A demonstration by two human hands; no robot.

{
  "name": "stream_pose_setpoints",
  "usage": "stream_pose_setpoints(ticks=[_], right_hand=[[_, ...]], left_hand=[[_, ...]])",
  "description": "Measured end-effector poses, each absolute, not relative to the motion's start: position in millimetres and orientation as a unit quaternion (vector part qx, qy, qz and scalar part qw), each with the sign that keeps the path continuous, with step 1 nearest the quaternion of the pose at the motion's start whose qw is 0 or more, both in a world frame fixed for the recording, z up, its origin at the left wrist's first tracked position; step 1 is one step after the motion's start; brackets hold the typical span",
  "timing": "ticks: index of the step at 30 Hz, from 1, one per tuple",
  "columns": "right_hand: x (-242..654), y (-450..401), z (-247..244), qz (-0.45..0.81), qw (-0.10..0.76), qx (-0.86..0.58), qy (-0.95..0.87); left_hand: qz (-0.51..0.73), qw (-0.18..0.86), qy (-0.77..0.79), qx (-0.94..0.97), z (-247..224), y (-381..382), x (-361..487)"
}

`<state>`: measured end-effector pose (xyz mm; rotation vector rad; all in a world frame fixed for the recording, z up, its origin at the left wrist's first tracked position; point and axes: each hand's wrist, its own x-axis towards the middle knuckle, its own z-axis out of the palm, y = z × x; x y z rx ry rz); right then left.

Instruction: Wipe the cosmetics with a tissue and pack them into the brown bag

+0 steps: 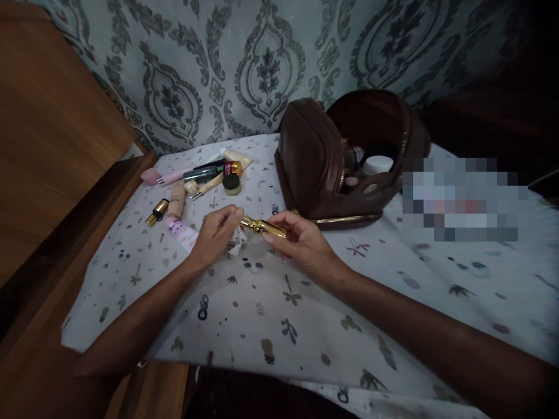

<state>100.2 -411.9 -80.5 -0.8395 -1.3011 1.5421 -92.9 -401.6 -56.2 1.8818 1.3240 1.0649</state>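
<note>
Held level above the cloth is a shiny gold cosmetic tube (271, 228), perhaps a lipstick. My right hand (308, 244) is closed round its right end, with thumb and fingers on either side. At its left end my left hand (216, 235) is closed in a pinch, and its fingertips meet the tube. A crumpled white tissue (237, 240) hangs below the left fingers; part of it is hidden behind the hand. Just past the left wrist lies a white and purple squeeze tube (181, 231), partly covered.
An open brown leather bag (312, 157) stands at the back right, with a white round jar (378, 165) inside. Several cosmetics lie back left: a pink brush (172, 176), a beige bottle (176, 199), a green-lidded jar (232, 184). A wooden panel (56, 139) borders the left.
</note>
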Motion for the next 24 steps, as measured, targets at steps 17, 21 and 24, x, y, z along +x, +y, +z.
stream_pose_setpoints(ticks=[17,21,24], right_hand=[[101.6,-411.9,-78.6,0.625,0.459,-0.362,-0.517],[101.5,-411.6,-81.3,0.613,0.453,-0.352,-0.543],[102.4,-411.0,-82.4,0.632,0.433,-0.354,-0.537]], left_hand=[[0.422,0.415,0.432,0.681,-56.9,-398.6,-94.9],[0.404,0.382,0.458,0.694,-55.7,-398.5,-93.2],[0.39,0.387,0.453,0.702,-53.4,-398.4,-93.9]])
